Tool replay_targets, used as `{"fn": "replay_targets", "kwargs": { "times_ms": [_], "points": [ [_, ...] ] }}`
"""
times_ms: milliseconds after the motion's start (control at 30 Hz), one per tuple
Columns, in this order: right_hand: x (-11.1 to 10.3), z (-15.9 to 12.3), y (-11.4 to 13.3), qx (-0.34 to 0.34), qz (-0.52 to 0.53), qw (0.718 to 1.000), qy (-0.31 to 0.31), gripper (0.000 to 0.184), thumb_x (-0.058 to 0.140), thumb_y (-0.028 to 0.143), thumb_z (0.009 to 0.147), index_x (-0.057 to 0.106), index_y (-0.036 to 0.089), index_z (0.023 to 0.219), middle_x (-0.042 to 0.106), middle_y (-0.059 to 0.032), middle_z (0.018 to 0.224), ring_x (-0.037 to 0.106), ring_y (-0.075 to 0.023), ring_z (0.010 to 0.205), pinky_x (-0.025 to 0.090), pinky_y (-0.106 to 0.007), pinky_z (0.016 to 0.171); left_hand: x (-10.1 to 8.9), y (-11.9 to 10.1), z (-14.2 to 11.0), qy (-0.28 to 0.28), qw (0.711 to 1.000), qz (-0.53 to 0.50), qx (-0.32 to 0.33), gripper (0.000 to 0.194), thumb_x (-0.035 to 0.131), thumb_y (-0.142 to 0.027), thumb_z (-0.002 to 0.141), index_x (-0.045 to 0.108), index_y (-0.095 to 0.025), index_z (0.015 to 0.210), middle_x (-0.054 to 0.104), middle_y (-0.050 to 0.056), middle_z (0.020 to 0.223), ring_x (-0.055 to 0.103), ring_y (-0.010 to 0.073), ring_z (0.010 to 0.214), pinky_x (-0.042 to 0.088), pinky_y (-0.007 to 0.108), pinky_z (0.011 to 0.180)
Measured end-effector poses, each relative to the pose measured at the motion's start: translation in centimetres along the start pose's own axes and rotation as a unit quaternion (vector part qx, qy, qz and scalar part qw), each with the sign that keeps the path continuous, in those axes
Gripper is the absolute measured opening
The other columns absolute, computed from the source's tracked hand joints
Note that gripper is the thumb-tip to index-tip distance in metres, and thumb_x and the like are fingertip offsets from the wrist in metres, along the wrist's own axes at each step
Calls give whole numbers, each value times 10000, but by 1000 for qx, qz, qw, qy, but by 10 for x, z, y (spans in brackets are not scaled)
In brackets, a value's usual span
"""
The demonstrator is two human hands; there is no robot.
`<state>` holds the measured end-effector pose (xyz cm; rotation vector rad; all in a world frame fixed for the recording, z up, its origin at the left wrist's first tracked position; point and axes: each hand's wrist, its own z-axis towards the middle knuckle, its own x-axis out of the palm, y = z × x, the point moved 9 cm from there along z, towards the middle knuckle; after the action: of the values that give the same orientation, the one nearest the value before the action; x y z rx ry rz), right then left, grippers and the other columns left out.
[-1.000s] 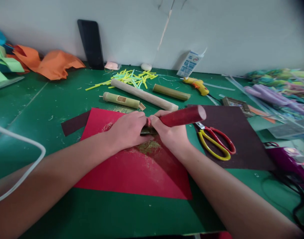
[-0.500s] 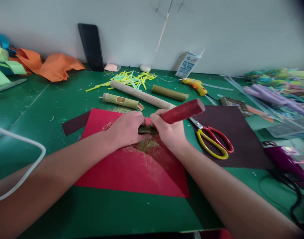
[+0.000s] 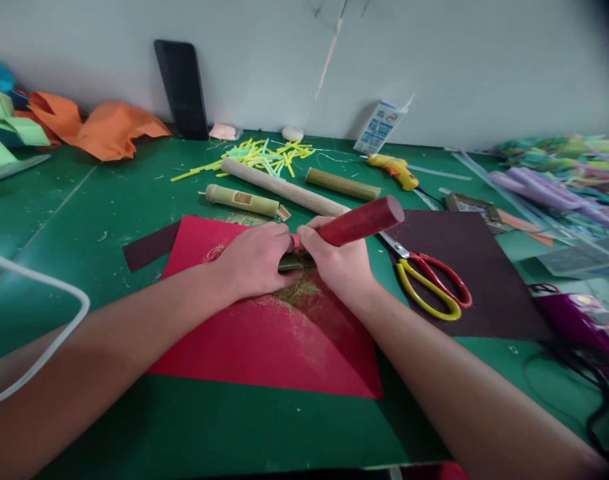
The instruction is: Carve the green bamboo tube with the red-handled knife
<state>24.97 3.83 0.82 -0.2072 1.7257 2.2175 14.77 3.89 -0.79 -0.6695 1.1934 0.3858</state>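
My left hand [image 3: 259, 257] is closed around a short green bamboo piece [image 3: 297, 261], pressing it down on the red paper [image 3: 259, 347]. A thick red wooden handle [image 3: 362, 220] is gripped in my right hand [image 3: 342, 263], its butt end tilted up to the right. The working end of that tool is hidden behind my fingers at the bamboo. Greenish bamboo dust [image 3: 299, 293] lies on the paper just below. Scissors [image 3: 432, 283] with one red and one yellow handle rest to the right of my right hand.
Behind the paper lie a notched bamboo tube [image 3: 242, 201], a pale wooden stick [image 3: 284, 189] and another bamboo length [image 3: 343, 184]. Farther back are yellow strips [image 3: 264, 159], a phone [image 3: 182, 90] against the wall and a yellow glue gun [image 3: 393, 171]. Dark paper [image 3: 474, 267] sits at right.
The red handle has shifted slightly left and down toward my left hand. Both hands keep their holds on the paper; the view itself has moved a little.
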Motion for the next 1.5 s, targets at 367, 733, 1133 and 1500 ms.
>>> {"fn": "replay_targets", "kwargs": {
  "times_ms": [367,733,1133,1500],
  "points": [
    [6,1,0,6,-16,999,28,244,574,277,734,488,212,516,461,45,524,393,-95,533,322,-275,517,2,3,1,24,999,-15,-17,307,705,-432,847,706,-135,922,662,106,928,635,274,907,504,382,780],
    [0,-4,-4,59,26,997,37,247,576,225,688,465,219,467,412,49,454,364,-96,487,281,-280,484,-2,4,0,5,999,-46,-11,282,701,-447,865,679,-166,850,636,65,876,604,225,837,474,339,724],
    [-17,-3,3,-13,-26,999,-45,278,598,329,824,556,212,575,473,39,535,433,-117,550,363,-295,572,-6,0,-6,-1,999,24,-45,341,665,-461,888,679,-127,960,642,116,956,625,272,899,505,375,735],
    [-12,-3,-4,9,-20,999,-33,235,636,341,795,565,211,612,528,30,566,465,-119,559,388,-279,558,-7,-1,-11,0,999,22,-32,171,650,-312,855,658,-143,872,654,102,889,623,259,873,523,375,731]
  ]
}}
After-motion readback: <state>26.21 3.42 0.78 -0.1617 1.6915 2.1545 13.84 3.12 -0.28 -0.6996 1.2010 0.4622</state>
